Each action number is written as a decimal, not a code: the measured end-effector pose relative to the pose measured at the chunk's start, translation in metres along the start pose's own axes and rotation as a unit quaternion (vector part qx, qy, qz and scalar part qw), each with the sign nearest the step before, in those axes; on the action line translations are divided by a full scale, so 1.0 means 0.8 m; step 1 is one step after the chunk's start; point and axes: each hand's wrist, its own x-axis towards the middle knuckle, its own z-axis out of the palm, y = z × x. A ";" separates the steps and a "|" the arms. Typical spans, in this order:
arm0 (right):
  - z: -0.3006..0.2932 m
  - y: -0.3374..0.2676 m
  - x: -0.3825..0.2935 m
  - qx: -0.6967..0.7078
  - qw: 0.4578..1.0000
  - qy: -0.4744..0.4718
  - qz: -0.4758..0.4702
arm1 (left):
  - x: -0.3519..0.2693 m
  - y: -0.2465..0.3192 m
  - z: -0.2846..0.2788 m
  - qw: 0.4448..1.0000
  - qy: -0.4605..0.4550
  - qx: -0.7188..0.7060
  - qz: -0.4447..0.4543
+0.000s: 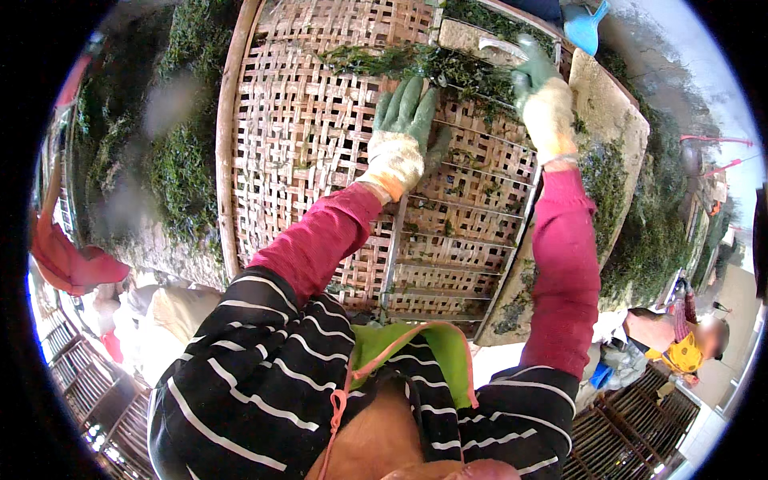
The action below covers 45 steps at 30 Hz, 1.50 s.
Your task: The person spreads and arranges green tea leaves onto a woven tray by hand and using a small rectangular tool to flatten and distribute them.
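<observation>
My left hand (402,129), in a cream glove with a green-coated palm and fingers, lies palm down on a woven bamboo-strip screen (294,138), fingers slightly spread. Just beyond its fingertips runs a band of dark green, seaweed-like material (474,72). At the right end of that band is my right hand (543,93), gloved alike, with its fingers partly bent. A pale curved strip (501,47) shows beside its fingers; whether the hand grips it is unclear. A metal rack with thin crossbars (456,210) lies on the screen between and below my hands.
A wooden pole (227,144) edges the screen on the left. Green clumps (186,162) lie beyond it. At right are a pale board (606,114) and a blue scoop-like tool (582,30). Another person in yellow (684,354) is far right, near slatted racks (630,420).
</observation>
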 end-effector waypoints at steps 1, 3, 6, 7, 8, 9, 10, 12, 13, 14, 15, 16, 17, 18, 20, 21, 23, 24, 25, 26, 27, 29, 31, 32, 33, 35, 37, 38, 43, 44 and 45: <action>-0.011 0.006 -0.007 0.007 0.999 0.036 -0.019 | 0.000 0.000 0.001 1.000 0.007 0.001 0.008; -0.002 0.006 -0.016 -0.147 0.973 0.083 -0.156 | -0.001 0.000 0.003 1.000 0.016 0.000 0.002; 0.029 -0.053 -0.051 -0.292 0.930 -0.017 -0.220 | -0.001 0.003 0.002 1.000 0.025 -0.002 -0.003; 0.048 -0.046 -0.065 -0.320 0.929 -0.068 -0.174 | 0.000 0.008 0.001 1.000 0.020 0.001 0.017; 0.055 -0.040 -0.065 -0.304 0.938 -0.068 -0.155 | 0.005 0.008 0.001 0.999 0.020 0.005 0.036; 0.057 -0.037 -0.058 -0.287 0.946 -0.065 -0.138 | 0.017 0.007 0.003 0.998 0.024 0.011 0.055; 0.049 -0.051 -0.060 -0.269 0.951 -0.143 -0.059 | 0.031 0.011 -0.005 0.995 0.017 -0.006 0.097; 0.052 -0.035 -0.052 -0.248 0.957 -0.112 -0.103 | 0.060 0.010 -0.001 0.990 -0.052 0.079 0.102; 0.048 -0.032 -0.053 -0.232 0.961 -0.104 -0.112 | 0.072 0.004 0.017 0.984 -0.087 0.132 0.086; 0.042 -0.048 -0.055 -0.224 0.964 -0.079 -0.117 | 0.078 -0.012 0.028 0.985 -0.018 0.135 0.109; 0.036 -0.064 -0.058 -0.221 0.967 -0.055 -0.114 | 0.079 -0.015 0.030 0.984 0.001 0.127 0.123; 0.031 -0.070 -0.057 -0.159 0.984 -0.049 -0.065 | 0.078 -0.007 0.022 0.990 0.008 0.076 0.115; 0.037 -0.068 -0.055 -0.120 0.991 -0.032 -0.043 | 0.074 0.001 0.011 0.994 0.013 0.025 0.105; 0.051 -0.070 -0.047 -0.141 0.988 -0.048 -0.051 | 0.061 -0.008 0.004 0.993 0.046 -0.013 0.106; 0.085 -0.066 -0.051 -0.242 0.961 -0.105 -0.085 | 0.041 -0.029 0.017 0.992 0.083 -0.038 0.086; 0.104 -0.063 -0.058 -0.319 0.930 -0.144 -0.111 | 0.033 -0.038 0.017 0.991 0.090 -0.046 0.083; 0.100 -0.092 -0.062 -0.284 0.944 -0.157 -0.060 | 0.035 -0.048 -0.008 0.996 0.048 0.047 0.066; 0.104 -0.088 -0.058 -0.268 0.948 -0.158 -0.061 | 0.049 -0.051 -0.015 0.995 0.026 0.070 0.063; 0.107 -0.088 -0.056 -0.254 0.953 -0.157 -0.059 | 0.062 -0.062 -0.016 0.991 0.012 0.101 0.083; 0.108 -0.087 -0.057 -0.255 0.951 -0.170 -0.052 | 0.077 -0.072 -0.009 0.989 -0.012 0.122 0.077; 0.112 -0.085 -0.058 -0.232 0.959 -0.155 -0.045 | 0.094 -0.085 -0.003 0.986 -0.037 0.148 0.072; 0.126 -0.074 -0.059 -0.212 0.968 -0.120 -0.053 | 0.118 -0.120 0.006 0.988 -0.068 0.101 0.099; 0.117 -0.080 -0.060 -0.216 0.967 -0.122 -0.059 | 0.124 -0.131 0.002 0.976 -0.067 0.134 0.158; 0.121 -0.082 -0.061 -0.209 0.968 -0.124 -0.055 | 0.128 -0.140 -0.007 0.976 -0.083 0.106 0.168; 0.121 -0.083 -0.060 -0.205 0.969 -0.124 -0.053 | 0.133 -0.134 -0.021 0.976 -0.095 0.078 0.179; 0.128 -0.072 -0.063 -0.193 0.974 -0.061 -0.097 | 0.164 -0.094 -0.037 0.967 -0.245 0.046 -0.053; 0.098 -0.095 -0.055 -0.225 0.939 -0.258 -0.035 | 0.194 -0.050 -0.041 0.966 -0.237 -0.013 0.106; 0.115 -0.076 -0.058 -0.222 0.956 -0.165 -0.097 | 0.216 -0.017 -0.030 0.949 -0.283 0.055 0.129; 0.105 -0.092 -0.058 -0.310 0.931 -0.172 -0.089 | 0.270 0.052 -0.010 0.684 -0.375 0.455 0.430; 0.113 -0.079 -0.057 -0.332 0.919 -0.178 -0.119 | 0.255 0.050 -0.019 0.883 -0.270 0.128 0.362; 0.124 -0.068 -0.056 -0.350 0.907 -0.178 -0.154 | 0.235 0.057 -0.048 0.939 -0.128 -0.216 0.235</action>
